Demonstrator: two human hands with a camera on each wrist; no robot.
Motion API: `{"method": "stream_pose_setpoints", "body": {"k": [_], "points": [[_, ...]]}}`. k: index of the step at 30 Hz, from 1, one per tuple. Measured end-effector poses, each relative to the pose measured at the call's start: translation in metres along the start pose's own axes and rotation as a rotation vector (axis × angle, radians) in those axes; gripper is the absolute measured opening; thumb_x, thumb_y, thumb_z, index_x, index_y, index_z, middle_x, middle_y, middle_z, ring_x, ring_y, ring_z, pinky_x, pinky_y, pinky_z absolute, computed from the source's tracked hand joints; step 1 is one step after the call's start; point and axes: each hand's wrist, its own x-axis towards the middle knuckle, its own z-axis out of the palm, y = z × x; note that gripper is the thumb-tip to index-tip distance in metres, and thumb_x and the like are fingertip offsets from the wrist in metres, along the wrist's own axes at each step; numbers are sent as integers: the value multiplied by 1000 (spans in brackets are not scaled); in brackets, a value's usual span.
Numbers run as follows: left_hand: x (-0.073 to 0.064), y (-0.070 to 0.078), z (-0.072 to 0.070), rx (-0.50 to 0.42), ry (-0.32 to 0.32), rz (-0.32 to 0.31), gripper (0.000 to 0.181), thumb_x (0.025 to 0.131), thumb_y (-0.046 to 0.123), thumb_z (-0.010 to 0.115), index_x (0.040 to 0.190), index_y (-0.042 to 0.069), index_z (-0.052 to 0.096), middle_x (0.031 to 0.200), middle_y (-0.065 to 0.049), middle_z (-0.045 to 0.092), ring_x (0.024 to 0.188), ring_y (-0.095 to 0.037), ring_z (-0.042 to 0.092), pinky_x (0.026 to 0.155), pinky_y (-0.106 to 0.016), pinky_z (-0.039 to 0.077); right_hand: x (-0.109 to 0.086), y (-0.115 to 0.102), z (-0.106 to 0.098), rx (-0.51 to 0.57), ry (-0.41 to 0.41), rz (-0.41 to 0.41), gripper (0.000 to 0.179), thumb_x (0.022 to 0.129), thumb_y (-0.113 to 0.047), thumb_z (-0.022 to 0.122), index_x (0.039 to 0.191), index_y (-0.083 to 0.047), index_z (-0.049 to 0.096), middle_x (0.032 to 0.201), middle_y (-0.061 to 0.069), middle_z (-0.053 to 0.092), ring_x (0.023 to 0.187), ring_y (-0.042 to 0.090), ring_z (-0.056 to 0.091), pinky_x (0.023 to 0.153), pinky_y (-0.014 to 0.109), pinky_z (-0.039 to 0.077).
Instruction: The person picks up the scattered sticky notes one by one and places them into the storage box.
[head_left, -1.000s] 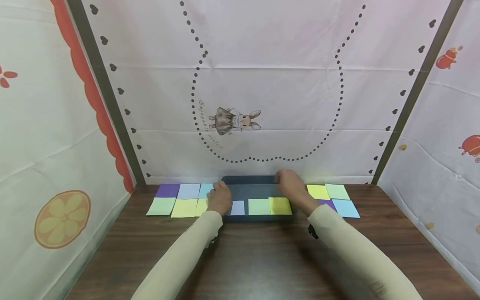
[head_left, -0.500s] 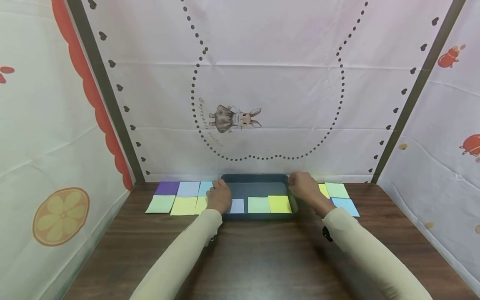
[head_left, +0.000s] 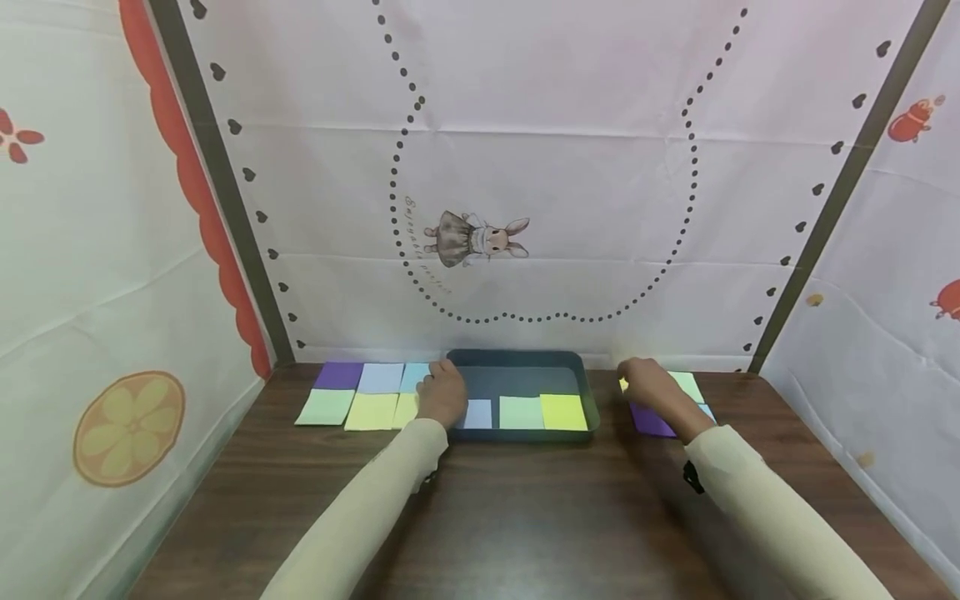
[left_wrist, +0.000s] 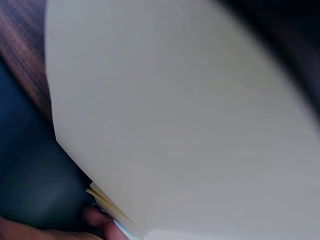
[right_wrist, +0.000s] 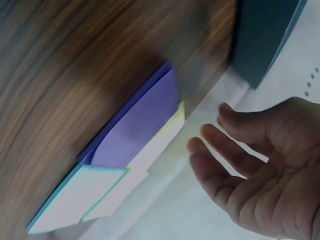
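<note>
Head view: a dark tray (head_left: pixel 517 381) stood on the wooden table (head_left: pixel 510 517), near the white cloth (head_left: pixel 577 217). Along its near side lay a pale blue note (head_left: pixel 478 414), a light green note (head_left: pixel 521 412) and a bright yellow note (head_left: pixel 564 412). The left hand (head_left: pixel 442 392) was at the tray's left end, between it and a group of notes that included a violet note (head_left: pixel 339 375) and a mint note (head_left: pixel 326 407). Whether its fingers gripped anything could not be determined. The right hand (head_left: pixel 654 390) was above the right-hand group, covering part of a yellow pad (head_left: pixel 623 384), with a purple pad (head_left: pixel 651 422) just on its near side.

Left wrist view: a large pale surface (left_wrist: pixel 170 115), not identifiable, filled most of the field. Fingertips showed at the bottom beside thin yellowish layers (left_wrist: pixel 107 201); contact could not be confirmed.

Right wrist view: the right hand's thumb and fingers were loosely bent and separated, with nothing held between them. The fingertips were apart from the purple and yellow pads, which lay nearby on the table.
</note>
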Motion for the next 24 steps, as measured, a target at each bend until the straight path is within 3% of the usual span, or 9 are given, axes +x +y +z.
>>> {"method": "stream_pose_setpoints", "body": {"k": [2, 6, 9, 12, 16, 24], "points": [[0, 0, 2, 1, 12, 12, 35, 111, 7, 56, 135, -16, 45, 117, -29, 54, 92, -39, 60, 87, -53, 52, 8, 27, 18, -42, -34, 6, 42, 90, -6, 67, 129, -3, 81, 130, 18, 82, 116, 36, 78, 95, 54, 64], [-2, -1, 8, 0, 18, 30, 31, 111, 7, 55, 131, -16, 47, 114, -29, 54, 90, -39, 60, 88, -56, 54, -1, 49, 30, -58, -164, 50, 44, 98, -6, 64, 141, 0, 75, 145, 24, 75, 127, 36, 73, 100, 50, 61], [-4, -2, 13, -9, 13, 36, 30, 111, 6, 54, 131, -16, 46, 113, -29, 53, 90, -39, 60, 89, -57, 54, -12, 57, 33, -86, -232, 84, 48, 99, -4, 61, 147, -4, 72, 148, 23, 73, 119, 29, 71, 90, 44, 58], [-6, -2, 14, -7, 20, 34, 29, 111, 5, 54, 130, -16, 47, 111, -29, 53, 89, -39, 59, 86, -55, 53, -15, 64, 38, -123, -268, 80, 57, 94, 4, 63, 150, -4, 69, 138, 21, 76, 104, 28, 68, 78, 39, 55], [-7, -3, 11, 8, 29, 27, 29, 110, 5, 56, 130, -15, 47, 109, -27, 53, 88, -38, 60, 83, -52, 51, -12, 69, 44, -141, -265, 53, 68, 84, 11, 67, 151, 0, 66, 121, 17, 77, 92, 26, 63, 69, 36, 51], [-5, -3, 1, 12, 54, 35, 29, 111, 6, 55, 128, -15, 47, 108, -26, 53, 85, -35, 57, 78, -49, 47, -3, 73, 38, -164, -155, -11, 67, 73, 8, 79, 139, -2, 75, 110, 12, 80, 86, 21, 63, 69, 33, 51]]}}
